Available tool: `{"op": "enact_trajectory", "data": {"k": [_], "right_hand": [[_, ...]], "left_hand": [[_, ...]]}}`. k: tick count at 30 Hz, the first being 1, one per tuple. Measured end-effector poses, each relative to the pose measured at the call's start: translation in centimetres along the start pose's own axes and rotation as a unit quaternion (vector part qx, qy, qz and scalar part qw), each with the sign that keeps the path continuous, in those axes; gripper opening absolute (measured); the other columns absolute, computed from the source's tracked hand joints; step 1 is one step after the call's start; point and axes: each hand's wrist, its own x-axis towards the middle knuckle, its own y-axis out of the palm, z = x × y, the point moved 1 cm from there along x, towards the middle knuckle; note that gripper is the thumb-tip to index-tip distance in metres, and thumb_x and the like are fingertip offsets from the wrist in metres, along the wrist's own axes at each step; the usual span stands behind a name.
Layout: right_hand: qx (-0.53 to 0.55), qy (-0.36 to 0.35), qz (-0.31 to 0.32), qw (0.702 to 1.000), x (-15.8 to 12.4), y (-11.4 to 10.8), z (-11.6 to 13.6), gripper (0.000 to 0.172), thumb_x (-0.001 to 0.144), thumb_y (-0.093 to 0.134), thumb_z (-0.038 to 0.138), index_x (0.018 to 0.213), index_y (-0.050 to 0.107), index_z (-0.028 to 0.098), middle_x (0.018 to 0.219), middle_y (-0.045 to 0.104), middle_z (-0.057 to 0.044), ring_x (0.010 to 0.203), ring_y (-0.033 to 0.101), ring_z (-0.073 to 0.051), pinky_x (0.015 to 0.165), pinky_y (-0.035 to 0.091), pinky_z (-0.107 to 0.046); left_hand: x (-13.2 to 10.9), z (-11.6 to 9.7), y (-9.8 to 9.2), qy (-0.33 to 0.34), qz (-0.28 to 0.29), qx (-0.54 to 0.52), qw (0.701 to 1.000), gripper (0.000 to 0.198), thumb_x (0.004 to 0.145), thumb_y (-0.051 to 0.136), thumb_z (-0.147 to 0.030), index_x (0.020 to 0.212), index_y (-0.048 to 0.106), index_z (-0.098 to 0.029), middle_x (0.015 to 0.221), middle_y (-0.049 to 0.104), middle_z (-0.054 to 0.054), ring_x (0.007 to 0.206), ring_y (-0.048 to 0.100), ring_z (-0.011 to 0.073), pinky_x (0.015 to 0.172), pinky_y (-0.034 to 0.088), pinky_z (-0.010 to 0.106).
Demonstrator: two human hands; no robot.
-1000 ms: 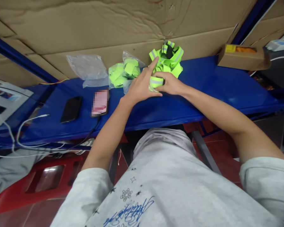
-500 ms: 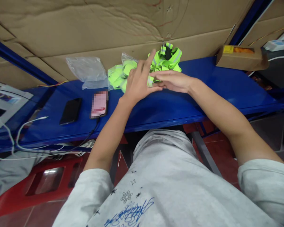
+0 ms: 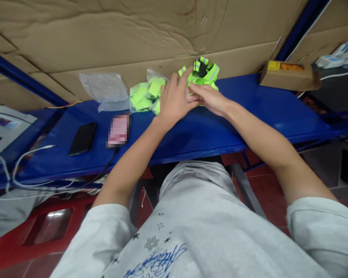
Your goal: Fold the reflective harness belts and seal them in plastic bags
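Bright yellow-green reflective straps (image 3: pixel 212 73) with grey stripes and a black part lie bunched at the back of the blue table. My left hand (image 3: pixel 176 98) is curled around the near left side of this bunch, its fingers bent over the material. From the right, my right hand (image 3: pixel 210 99) closes on the front of the same straps, with its fingertips close to my left thumb. The part between the hands is mostly hidden. Just left of my left hand sits more yellow-green material in clear plastic bags (image 3: pixel 142 96).
An empty-looking clear plastic bag (image 3: pixel 106 88) lies against the cardboard wall (image 3: pixel 118 42). A black phone (image 3: pixel 82 138) and a cabled phone with a blurred screen (image 3: pixel 118 130) rest on the blue table (image 3: pixel 185 139). An open cardboard box (image 3: pixel 290 79) stands right; white cables (image 3: pixel 16 170) hang left.
Both hands have drawn in closer around the straps, and their fingers are more bent. The straps between them look more gathered. The whole view has shifted slightly.
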Motion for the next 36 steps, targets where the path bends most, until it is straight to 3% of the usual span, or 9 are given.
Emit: {"op": "enact_trajectory", "data": {"k": [3,6,9,12,17,20,27,32,36], "right_hand": [[-0.072,-0.073,0.060,0.993,0.2,-0.3,0.0,0.059,0.082,0.075,0.076,0.096,0.071,0.018,0.092,0.071,-0.002,0.097,0.067,-0.018,0.093,0.058,-0.034],[-0.127,-0.133,0.094,0.978,0.3,-0.8,-0.2,0.056,0.077,0.085,0.067,0.101,0.073,0.018,0.092,0.071,-0.002,0.089,0.064,-0.016,0.086,0.056,-0.031],[-0.130,-0.160,0.096,0.974,0.1,-0.8,0.0,0.054,0.075,0.088,0.062,0.100,0.073,0.017,0.088,0.068,0.000,0.083,0.060,-0.014,0.082,0.053,-0.028],[-0.152,-0.162,0.069,0.973,-0.4,-0.4,0.4,0.055,0.073,0.089,0.065,0.099,0.072,0.019,0.084,0.066,0.001,0.078,0.057,-0.014,0.077,0.051,-0.028],[-0.344,-0.190,-0.005,0.919,-1.5,-0.4,1.4,0.038,0.090,0.075,0.061,0.084,0.072,0.024,0.083,0.069,-0.002,0.082,0.060,-0.021,0.090,0.047,-0.039],[-0.387,-0.209,-0.116,0.891,-1.5,-0.9,1.5,0.044,0.096,0.064,0.060,0.072,0.068,0.023,0.091,0.070,-0.007,0.099,0.060,-0.027,0.106,0.039,-0.048],[-0.302,-0.163,-0.065,0.937,-0.9,0.0,0.4,0.048,0.087,0.069,0.071,0.078,0.067,0.024,0.090,0.070,-0.007,0.091,0.064,-0.025,0.084,0.052,-0.038],[-0.214,-0.100,-0.073,0.969,-0.8,0.3,-0.8,0.053,0.082,0.072,0.074,0.075,0.067,0.022,0.071,0.071,-0.004,0.067,0.064,-0.021,0.072,0.054,-0.037],[-0.127,-0.074,-0.083,0.986,-0.6,1.2,-1.6,0.059,0.072,0.082,0.073,0.102,0.067,0.025,0.080,0.075,-0.002,0.076,0.072,-0.022,0.081,0.059,-0.038]], "left_hand": [[1.0,1.9,-1.4,-0.008,0.062,-0.061,0.996,0.125,0.061,0.100,-0.045,0.165,0.034,-0.028,0.154,0.046,0.016,0.150,0.035,0.0474,0.126,0.024,0.062],[2.0,3.8,-3.9,0.036,0.161,-0.189,0.968,0.129,0.059,0.102,-0.046,0.165,0.031,-0.028,0.149,0.054,0.013,0.145,0.047,0.0366,0.122,0.037,0.049],[2.2,5.0,-5.8,0.023,0.192,-0.284,0.939,0.092,0.072,0.093,-0.058,0.150,0.057,-0.023,0.123,0.070,0.010,0.119,0.066,0.0274,0.109,0.049,0.042],[1.4,5.6,-5.7,-0.025,0.223,-0.333,0.916,0.051,0.084,0.082,-0.060,0.110,0.080,-0.016,0.105,0.076,0.009,0.106,0.071,0.0251,0.100,0.055,0.037],[0.6,6.7,-4.5,-0.078,0.141,-0.454,0.876,0.030,0.084,0.087,-0.043,0.088,0.083,-0.013,0.086,0.076,0.008,0.091,0.074,0.0252,0.086,0.059,0.032],[0.8,7.3,-4.5,-0.062,0.109,-0.470,0.874,0.033,0.085,0.085,-0.046,0.089,0.083,-0.013,0.087,0.078,0.009,0.085,0.073,0.0233,0.080,0.058,0.030],[0.5,7.4,-5.6,-0.004,0.115,-0.488,0.865,0.043,0.079,0.086,-0.058,0.087,0.083,-0.015,0.104,0.079,0.012,0.108,0.072,0.0290,0.101,0.056,0.037],[0.9,8.9,-4.6,-0.067,0.083,-0.498,0.861,0.061,0.079,0.079,-0.073,0.085,0.081,-0.012,0.086,0.078,0.013,0.079,0.073,0.0241,0.076,0.057,0.032],[1.2,9.5,-3.8,-0.102,0.037,-0.506,0.855,0.058,0.073,0.086,-0.069,0.082,0.080,-0.012,0.082,0.078,0.010,0.073,0.070,0.0193,0.070,0.054,0.028]]}}
